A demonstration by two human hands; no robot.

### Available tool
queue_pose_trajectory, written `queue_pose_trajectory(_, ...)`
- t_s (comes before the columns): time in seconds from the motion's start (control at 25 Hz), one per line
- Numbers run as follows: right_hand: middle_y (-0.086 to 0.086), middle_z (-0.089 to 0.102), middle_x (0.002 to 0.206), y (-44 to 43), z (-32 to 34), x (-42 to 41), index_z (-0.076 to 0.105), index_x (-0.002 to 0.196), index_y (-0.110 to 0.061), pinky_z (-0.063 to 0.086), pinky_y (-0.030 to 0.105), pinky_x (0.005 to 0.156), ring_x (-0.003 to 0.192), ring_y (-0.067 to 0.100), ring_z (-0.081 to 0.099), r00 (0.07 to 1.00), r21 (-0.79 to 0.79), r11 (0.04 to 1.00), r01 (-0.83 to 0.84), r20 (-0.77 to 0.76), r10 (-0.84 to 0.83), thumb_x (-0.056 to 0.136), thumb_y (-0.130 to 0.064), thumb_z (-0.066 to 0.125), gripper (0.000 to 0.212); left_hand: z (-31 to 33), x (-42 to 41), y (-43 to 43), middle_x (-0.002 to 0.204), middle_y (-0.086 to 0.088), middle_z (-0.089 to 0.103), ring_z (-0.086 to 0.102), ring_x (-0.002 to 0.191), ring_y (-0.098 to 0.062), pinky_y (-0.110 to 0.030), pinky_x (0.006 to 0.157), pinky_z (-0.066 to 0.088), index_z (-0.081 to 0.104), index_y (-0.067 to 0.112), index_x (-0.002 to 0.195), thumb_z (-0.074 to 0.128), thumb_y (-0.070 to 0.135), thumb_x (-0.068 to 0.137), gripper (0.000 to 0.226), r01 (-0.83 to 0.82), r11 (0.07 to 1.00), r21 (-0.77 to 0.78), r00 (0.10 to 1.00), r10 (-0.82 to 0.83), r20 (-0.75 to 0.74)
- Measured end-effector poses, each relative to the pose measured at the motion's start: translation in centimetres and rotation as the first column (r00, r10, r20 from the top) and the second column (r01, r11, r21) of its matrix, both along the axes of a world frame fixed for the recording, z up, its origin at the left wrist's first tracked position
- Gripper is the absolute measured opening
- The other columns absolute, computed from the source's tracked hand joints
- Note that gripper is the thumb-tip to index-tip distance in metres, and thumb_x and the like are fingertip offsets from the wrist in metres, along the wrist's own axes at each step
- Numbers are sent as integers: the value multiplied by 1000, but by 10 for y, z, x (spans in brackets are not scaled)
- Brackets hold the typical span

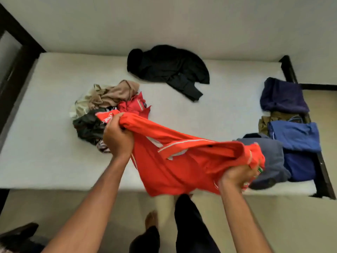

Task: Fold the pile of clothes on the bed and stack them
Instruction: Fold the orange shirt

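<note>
Red shirt [175,167] is hanging stretched between both hands over the near edge of the bed [45,143], its lower part draping past the mattress edge toward the floor [109,207]. Below it, a bare foot [151,220] and a dark trouser leg [187,216] are showing.

Left hand [116,137] is gripping one bunched end of the shirt, fingers curled tight round the fabric, knuckles up. Right hand [237,177] is clamping the other end, fingers closed on a wad of red cloth; this end is blurring slightly.

Near right corner of the mattress: a grey folded garment [271,161] is lying just behind the right hand, touching a blue folded garment [295,136] further right. An olive piece [264,123] is peeking out beyond those, and a dark navy folded garment [282,95] is sitting at the far end of this group. A dark bed frame [324,176] is running along the right edge.

Middle left: the unfolded pile [102,110] is sitting just beyond the left hand, with tan, pale, dark and red pieces tangling together.

Far middle: a black garment [167,68] is lying crumpled by the wall [182,24], well apart from the pile.
</note>
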State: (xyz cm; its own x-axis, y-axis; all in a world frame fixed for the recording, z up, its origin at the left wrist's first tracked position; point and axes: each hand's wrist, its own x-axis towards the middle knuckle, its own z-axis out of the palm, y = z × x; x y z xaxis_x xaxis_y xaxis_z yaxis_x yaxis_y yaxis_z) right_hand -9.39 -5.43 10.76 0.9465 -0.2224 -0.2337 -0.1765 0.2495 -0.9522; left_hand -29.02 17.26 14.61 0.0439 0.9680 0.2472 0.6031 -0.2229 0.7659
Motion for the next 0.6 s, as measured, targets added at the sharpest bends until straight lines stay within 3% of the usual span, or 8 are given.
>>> queue_pose_trajectory(0.08, 8, 60, 120, 60, -19, 64, 47, 138, -9, 47, 18, 97, 98, -2, 64, 996, -112, 990, -83, -33, 80, 103, -11, 46, 36, -26, 61, 62, 108, -19, 72, 65, 100, -39, -39, 82, 49, 72, 14, 114, 55, 12, 88, 32, 51, 987, -153, 996, -61, -61)
queue_pose_trajectory(0.16, 2, 57, 133, 128, -63, 146, 24, 161, -23, 52, 34, 100, 113, 15, 63, 893, -261, 856, -446, -193, 406, 96, -13, 57, 73, -63, 126, 137, 128, -18, 65, 61, 117, -36, -39, 96, 48, 59, 14, 136, 59, 30, 90, 48, 53, 945, -324, 989, -95, -115)
queue_pose_trajectory(0.2, -1, 57, 133, 150, -90, 177, 16, 162, -31, 57, 40, 91, 107, 19, 65, 788, -254, 750, -610, -293, 542, 93, -15, 62, 85, -89, 144, 162, 139, -16, 59, 56, 126, -33, -38, 104, 46, 47, 13, 146, 65, 38, 88, 66, 77, 907, -414, 977, -151, -150)
queue_pose_trajectory(0.24, -2, 59, 124, 165, -118, 199, 21, 161, -32, 59, 39, 75, 93, 18, 65, 690, -235, 655, -719, -363, 627, 92, -15, 63, 82, -118, 155, 176, 144, -15, 55, 53, 130, -31, -38, 108, 43, 42, 13, 150, 70, 43, 83, 79, 105, 854, -510, 955, -229, -187)
queue_pose_trajectory(0.32, 1, 63, 98, 155, -164, 211, 50, 146, -20, 48, 30, 57, 71, 14, 57, 587, -271, 526, -806, -472, 657, 95, -13, 58, 52, -174, 152, 165, 137, -16, 60, 57, 126, -33, -40, 106, 45, 52, 11, 142, 74, 42, 83, 70, 128, 773, -622, 902, -351, -251)
queue_pose_trajectory(0.44, 9, 70, 113, 95, -222, 184, 66, 131, -14, 49, 39, 90, 99, 27, 64, 603, -572, 287, -768, -494, 627, 90, -21, 66, 42, -256, 100, 79, 126, -18, 66, 62, 115, -35, -43, 97, 48, 59, 12, 132, 73, 33, 87, 52, 26, 700, -713, 872, -364, -326)
queue_pose_trajectory(0.52, 14, 59, 135, 30, -248, 148, 59, 140, -17, 41, 43, 104, 122, 35, 54, 643, -725, 85, -683, -542, 541, 88, -22, 72, 54, -284, 54, 10, 129, -19, 61, 59, 118, -38, -45, 100, 48, 53, 13, 136, 75, 35, 85, 60, -118, 614, -780, 882, -296, -366)
queue_pose_trajectory(0.6, 14, 46, 146, -18, -252, 123, 49, 148, -21, 38, 47, 108, 130, 40, 45, 670, -730, 28, -683, -611, 422, 85, -29, 76, 69, -297, 18, -42, 134, -18, 53, 54, 123, -39, -47, 105, 45, 47, 14, 141, 77, 39, 83, 70, -240, 524, -817, 887, -224, -404)
